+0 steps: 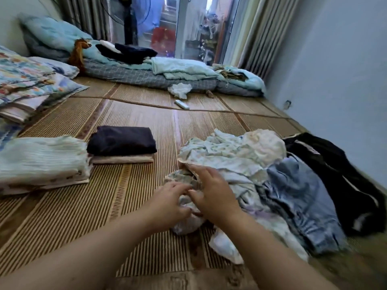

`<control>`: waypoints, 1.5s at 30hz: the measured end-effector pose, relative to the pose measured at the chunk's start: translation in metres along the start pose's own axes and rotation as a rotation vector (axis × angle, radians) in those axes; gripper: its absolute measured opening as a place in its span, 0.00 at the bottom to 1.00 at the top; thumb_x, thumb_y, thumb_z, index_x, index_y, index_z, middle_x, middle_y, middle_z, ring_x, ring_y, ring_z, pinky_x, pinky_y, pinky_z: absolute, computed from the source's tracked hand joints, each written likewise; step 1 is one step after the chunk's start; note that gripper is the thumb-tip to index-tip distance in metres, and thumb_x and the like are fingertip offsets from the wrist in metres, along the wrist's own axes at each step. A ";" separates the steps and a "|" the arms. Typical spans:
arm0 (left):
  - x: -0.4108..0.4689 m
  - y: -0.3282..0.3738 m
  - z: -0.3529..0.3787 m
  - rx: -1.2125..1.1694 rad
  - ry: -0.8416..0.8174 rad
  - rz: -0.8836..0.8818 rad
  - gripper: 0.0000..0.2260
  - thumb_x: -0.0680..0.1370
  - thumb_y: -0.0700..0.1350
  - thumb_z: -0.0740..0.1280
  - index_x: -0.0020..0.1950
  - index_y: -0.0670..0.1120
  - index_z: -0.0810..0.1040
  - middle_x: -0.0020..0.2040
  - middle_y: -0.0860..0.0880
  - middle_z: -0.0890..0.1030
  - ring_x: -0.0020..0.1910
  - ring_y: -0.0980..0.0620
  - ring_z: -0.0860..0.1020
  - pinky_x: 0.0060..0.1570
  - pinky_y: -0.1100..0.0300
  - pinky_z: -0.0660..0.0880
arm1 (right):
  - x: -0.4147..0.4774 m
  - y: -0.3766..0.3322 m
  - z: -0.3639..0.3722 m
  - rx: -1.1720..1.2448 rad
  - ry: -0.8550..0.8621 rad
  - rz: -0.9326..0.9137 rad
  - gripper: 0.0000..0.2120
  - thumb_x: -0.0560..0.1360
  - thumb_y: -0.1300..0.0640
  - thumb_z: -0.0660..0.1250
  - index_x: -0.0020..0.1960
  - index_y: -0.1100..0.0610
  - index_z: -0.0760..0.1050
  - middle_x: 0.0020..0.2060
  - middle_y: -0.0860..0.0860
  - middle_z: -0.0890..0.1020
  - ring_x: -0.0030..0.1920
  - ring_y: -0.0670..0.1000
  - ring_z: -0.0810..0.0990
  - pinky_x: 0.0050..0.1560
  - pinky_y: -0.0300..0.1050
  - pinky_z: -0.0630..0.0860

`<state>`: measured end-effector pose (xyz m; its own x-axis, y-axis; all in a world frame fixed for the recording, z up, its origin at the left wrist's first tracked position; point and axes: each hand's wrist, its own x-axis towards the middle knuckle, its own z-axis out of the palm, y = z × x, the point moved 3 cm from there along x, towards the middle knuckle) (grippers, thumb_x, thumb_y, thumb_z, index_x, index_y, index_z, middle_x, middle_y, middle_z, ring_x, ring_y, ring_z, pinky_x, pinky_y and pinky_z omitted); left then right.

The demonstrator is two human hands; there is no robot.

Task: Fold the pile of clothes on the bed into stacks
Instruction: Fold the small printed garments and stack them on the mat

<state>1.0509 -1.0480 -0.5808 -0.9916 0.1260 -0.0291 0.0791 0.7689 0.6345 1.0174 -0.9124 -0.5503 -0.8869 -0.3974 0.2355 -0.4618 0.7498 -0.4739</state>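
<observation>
1. Grips a crumpled pale garment (188,226) with the left hand (171,200), fingers curled into the cloth, thumb underneath.
2. Rests the right hand (211,192) on the same garment just beside the left, fingers fairly straight and slightly spread, pointing away across the cloth, thumb tip close to the left fingertips.
3. Holds that garment at the near left end of the pile (236,155), bunched under and between both hands, with a loose white part trailing toward the near edge of the mat (62,227).
4. Faces the rest of the pile beyond the right fingertips and off to the right: pale printed clothes, then jeans (301,201), then a black garment (339,176) by the mat's right edge.
5. Has two folded stacks on the left of the mat, well apart from both hands: a green stack (41,162) at the left edge and, touching it, a dark stack (121,141), a navy fold on a beige one.
6. Looks across to a white remote (181,104) near the far edge, with bedding (146,77) behind it.
</observation>
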 end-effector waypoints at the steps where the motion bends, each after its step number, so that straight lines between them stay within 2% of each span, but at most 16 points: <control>1: 0.007 0.006 0.010 0.002 -0.014 0.007 0.29 0.74 0.52 0.68 0.74 0.58 0.64 0.73 0.54 0.65 0.72 0.53 0.62 0.71 0.55 0.61 | -0.003 0.016 -0.007 -0.042 0.004 0.026 0.28 0.74 0.53 0.69 0.73 0.49 0.67 0.67 0.49 0.71 0.68 0.51 0.69 0.67 0.52 0.68; 7: 0.058 0.025 0.041 0.048 -0.060 -0.011 0.32 0.75 0.54 0.67 0.77 0.58 0.59 0.77 0.54 0.60 0.75 0.50 0.57 0.72 0.53 0.56 | 0.017 0.104 -0.041 -0.312 0.035 0.235 0.25 0.77 0.51 0.63 0.73 0.50 0.65 0.71 0.51 0.69 0.71 0.55 0.65 0.70 0.55 0.64; 10: 0.093 0.026 0.041 0.049 0.023 -0.039 0.32 0.76 0.57 0.66 0.77 0.60 0.57 0.78 0.53 0.58 0.76 0.48 0.54 0.73 0.47 0.56 | 0.038 0.136 -0.056 -0.415 0.047 0.375 0.26 0.76 0.49 0.63 0.73 0.46 0.64 0.73 0.52 0.64 0.74 0.57 0.59 0.71 0.58 0.61; 14: 0.149 0.020 0.034 0.207 0.112 -0.140 0.36 0.73 0.64 0.65 0.77 0.61 0.52 0.78 0.54 0.56 0.76 0.45 0.51 0.71 0.37 0.57 | 0.066 0.173 -0.065 -0.561 -0.147 0.533 0.18 0.76 0.49 0.62 0.65 0.39 0.70 0.74 0.53 0.59 0.75 0.60 0.52 0.70 0.65 0.53; 16: 0.173 0.015 0.033 0.278 0.044 -0.219 0.36 0.71 0.63 0.68 0.76 0.62 0.55 0.78 0.52 0.58 0.75 0.42 0.54 0.69 0.37 0.58 | 0.077 0.185 -0.070 -0.565 -0.185 0.566 0.13 0.76 0.53 0.59 0.57 0.42 0.76 0.67 0.52 0.69 0.70 0.59 0.62 0.69 0.65 0.55; 18: 0.189 0.012 0.030 0.210 0.014 -0.284 0.24 0.73 0.57 0.69 0.68 0.63 0.68 0.72 0.51 0.68 0.70 0.43 0.64 0.66 0.42 0.66 | 0.083 0.190 -0.078 -0.528 -0.161 0.576 0.09 0.76 0.56 0.59 0.45 0.49 0.78 0.50 0.50 0.78 0.59 0.57 0.74 0.68 0.64 0.58; 19: 0.195 0.010 0.029 0.135 0.024 -0.297 0.17 0.75 0.54 0.68 0.63 0.62 0.75 0.68 0.50 0.73 0.64 0.46 0.70 0.61 0.48 0.71 | 0.086 0.191 -0.083 -0.511 -0.136 0.551 0.10 0.77 0.57 0.59 0.41 0.50 0.76 0.43 0.49 0.78 0.54 0.57 0.77 0.67 0.61 0.61; 21: 0.201 0.010 0.026 0.013 0.064 -0.277 0.10 0.77 0.50 0.66 0.57 0.57 0.81 0.58 0.51 0.80 0.48 0.54 0.76 0.41 0.62 0.72 | 0.091 0.188 -0.096 -0.419 -0.031 0.472 0.11 0.78 0.56 0.60 0.42 0.52 0.80 0.42 0.52 0.81 0.50 0.58 0.78 0.59 0.54 0.70; 22: 0.200 0.011 0.022 -0.033 0.092 -0.259 0.10 0.77 0.47 0.65 0.56 0.54 0.82 0.55 0.52 0.82 0.43 0.55 0.76 0.36 0.63 0.70 | 0.094 0.185 -0.104 -0.318 0.060 0.440 0.11 0.79 0.56 0.61 0.45 0.54 0.82 0.45 0.55 0.83 0.49 0.59 0.79 0.52 0.50 0.72; 25: 0.190 0.019 -0.001 -0.249 0.211 -0.206 0.08 0.78 0.44 0.63 0.51 0.50 0.82 0.46 0.52 0.83 0.43 0.49 0.80 0.39 0.56 0.75 | 0.100 0.162 -0.136 0.132 0.353 0.371 0.07 0.77 0.58 0.66 0.49 0.58 0.84 0.43 0.57 0.85 0.43 0.56 0.81 0.43 0.46 0.74; 28: 0.169 0.036 -0.042 -0.475 0.298 -0.131 0.07 0.79 0.43 0.63 0.45 0.49 0.79 0.40 0.48 0.82 0.42 0.44 0.81 0.45 0.46 0.79 | 0.107 0.122 -0.170 0.531 0.484 0.318 0.05 0.77 0.62 0.68 0.48 0.56 0.82 0.37 0.50 0.83 0.35 0.46 0.81 0.36 0.37 0.78; 30: 0.150 0.049 -0.077 -0.558 0.356 -0.062 0.08 0.79 0.41 0.62 0.45 0.50 0.80 0.38 0.49 0.83 0.42 0.45 0.81 0.41 0.48 0.80 | 0.110 0.088 -0.194 0.710 0.511 0.256 0.07 0.77 0.64 0.68 0.46 0.54 0.81 0.41 0.53 0.83 0.41 0.50 0.82 0.43 0.41 0.81; 33: 0.115 0.063 -0.129 -0.671 0.483 -0.018 0.11 0.79 0.39 0.63 0.43 0.52 0.80 0.32 0.55 0.83 0.34 0.55 0.81 0.31 0.61 0.76 | 0.109 0.034 -0.230 0.824 0.537 0.157 0.06 0.77 0.64 0.67 0.48 0.55 0.81 0.50 0.56 0.83 0.49 0.54 0.84 0.48 0.49 0.82; 37: 0.058 0.074 -0.189 -0.711 0.552 0.055 0.11 0.79 0.35 0.61 0.44 0.48 0.78 0.37 0.48 0.79 0.30 0.56 0.79 0.28 0.63 0.77 | 0.091 -0.037 -0.272 0.875 0.521 0.015 0.10 0.79 0.64 0.63 0.50 0.53 0.80 0.50 0.53 0.84 0.49 0.52 0.84 0.51 0.51 0.82; 40: 0.021 0.072 -0.221 -0.719 0.580 0.102 0.12 0.81 0.36 0.58 0.40 0.48 0.73 0.36 0.48 0.78 0.34 0.51 0.78 0.33 0.60 0.78 | 0.076 -0.080 -0.288 0.894 0.513 -0.067 0.16 0.77 0.68 0.59 0.52 0.51 0.80 0.52 0.51 0.84 0.52 0.52 0.84 0.58 0.53 0.79; 45: -0.023 0.053 -0.257 -0.866 0.675 0.083 0.09 0.82 0.42 0.60 0.44 0.46 0.76 0.44 0.43 0.82 0.39 0.47 0.80 0.41 0.53 0.80 | 0.064 -0.126 -0.283 0.928 0.505 -0.166 0.21 0.75 0.71 0.58 0.58 0.52 0.79 0.53 0.52 0.82 0.52 0.53 0.83 0.55 0.52 0.81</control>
<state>1.0511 -1.1712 -0.3481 -0.8593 -0.4146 0.2995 0.3113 0.0405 0.9494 1.0157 -0.8826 -0.2351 -0.8140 -0.0326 0.5800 -0.5768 -0.0737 -0.8136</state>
